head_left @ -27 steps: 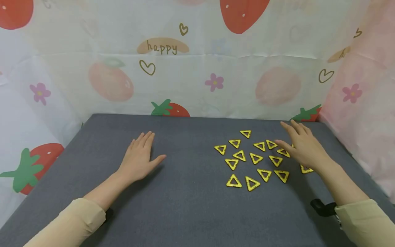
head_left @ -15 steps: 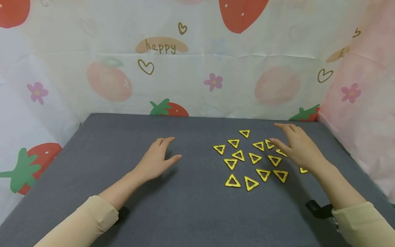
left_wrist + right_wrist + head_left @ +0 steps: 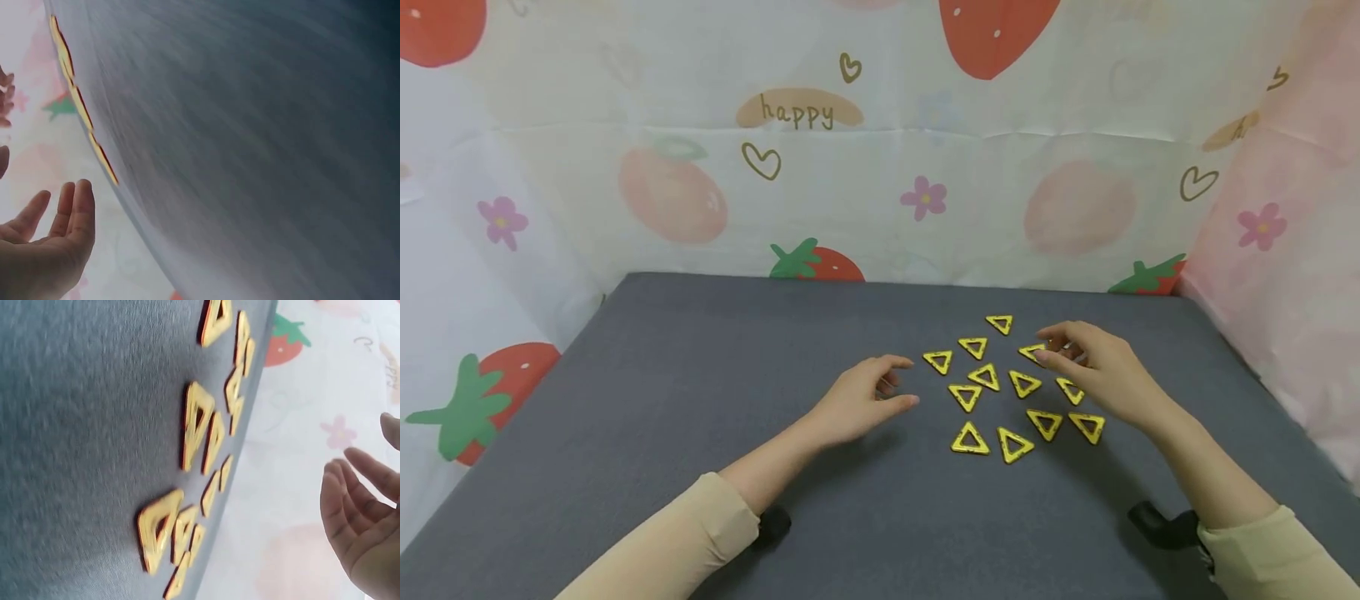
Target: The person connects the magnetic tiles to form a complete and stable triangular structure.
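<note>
Several yellow hollow triangles lie flat on the dark grey cloth of the table, right of the middle. My right hand hovers over their right side, fingers bent and thumb apart, and covers some of them. In the right wrist view, the same right hand holds nothing. My left hand floats left of the triangles, its fingers loosely bent and its thumb pointing at them. Nothing is in this left hand in the left wrist view, where triangles show edge-on at the table's far side.
A grey-covered table stretches under both arms. Behind it hangs a pale curtain printed with strawberries, flowers and hearts; it closes off the left and right sides too. A black strap end hangs at the right wrist.
My left hand has moved right toward the triangles, its fingers bending from straight. My right hand has shifted slightly left and nearer, with its fingers curving more. The uncovered triangles lie as before.
</note>
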The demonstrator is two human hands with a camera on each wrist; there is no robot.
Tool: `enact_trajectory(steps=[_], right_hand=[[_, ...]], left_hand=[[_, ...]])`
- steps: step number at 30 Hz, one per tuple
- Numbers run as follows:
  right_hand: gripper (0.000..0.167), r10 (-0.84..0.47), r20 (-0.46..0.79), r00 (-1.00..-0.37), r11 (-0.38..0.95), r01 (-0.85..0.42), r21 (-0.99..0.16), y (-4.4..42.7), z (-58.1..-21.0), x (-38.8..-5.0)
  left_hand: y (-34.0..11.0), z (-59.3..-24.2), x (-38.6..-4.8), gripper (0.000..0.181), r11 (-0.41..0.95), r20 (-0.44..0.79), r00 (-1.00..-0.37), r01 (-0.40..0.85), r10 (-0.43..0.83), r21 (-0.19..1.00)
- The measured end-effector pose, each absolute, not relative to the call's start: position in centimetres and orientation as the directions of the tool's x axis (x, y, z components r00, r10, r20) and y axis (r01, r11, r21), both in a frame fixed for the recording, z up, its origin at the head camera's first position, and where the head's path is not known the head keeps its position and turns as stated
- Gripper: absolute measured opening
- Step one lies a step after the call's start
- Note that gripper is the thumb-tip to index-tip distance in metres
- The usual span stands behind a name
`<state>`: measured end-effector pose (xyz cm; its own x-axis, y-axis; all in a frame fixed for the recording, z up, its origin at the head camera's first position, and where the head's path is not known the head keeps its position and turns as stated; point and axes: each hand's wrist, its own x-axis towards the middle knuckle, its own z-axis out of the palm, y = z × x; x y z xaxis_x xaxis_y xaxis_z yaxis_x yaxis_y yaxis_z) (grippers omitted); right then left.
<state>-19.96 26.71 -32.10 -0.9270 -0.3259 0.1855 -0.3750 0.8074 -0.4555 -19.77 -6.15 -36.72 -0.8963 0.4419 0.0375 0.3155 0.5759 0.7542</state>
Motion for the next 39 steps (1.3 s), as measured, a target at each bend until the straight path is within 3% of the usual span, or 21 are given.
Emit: enact_trajectory(steps=[10, 21, 39], right_hand=[[0.032, -0.374, 0.047, -0.926, 0.702, -0.316, -0.638, 26.9, -33.2, -19.4], [0.037, -0.447, -0.035, -0.894, 0.672, -0.310, -0.672, 26.7, -35.2, -19.5], [0.046, -0.550, -0.152, -0.821, 0.668, -0.324, -0.669, 26.0, -36.6, -19.3]], left_hand=[[-2.2, -37.3, -19.8, 0.051, 0.556, 0.000, -0.816, 0.394, 0.578, 0.732], [-0.8, -38.3, -20.0, 0.048, 0.541, -0.025, -0.781, 0.408, 0.624, 0.735], [-0.1, -38.9, -19.9, 0.045, 0.615, -0.076, -0.757, 0.462, 0.648, 0.639]])
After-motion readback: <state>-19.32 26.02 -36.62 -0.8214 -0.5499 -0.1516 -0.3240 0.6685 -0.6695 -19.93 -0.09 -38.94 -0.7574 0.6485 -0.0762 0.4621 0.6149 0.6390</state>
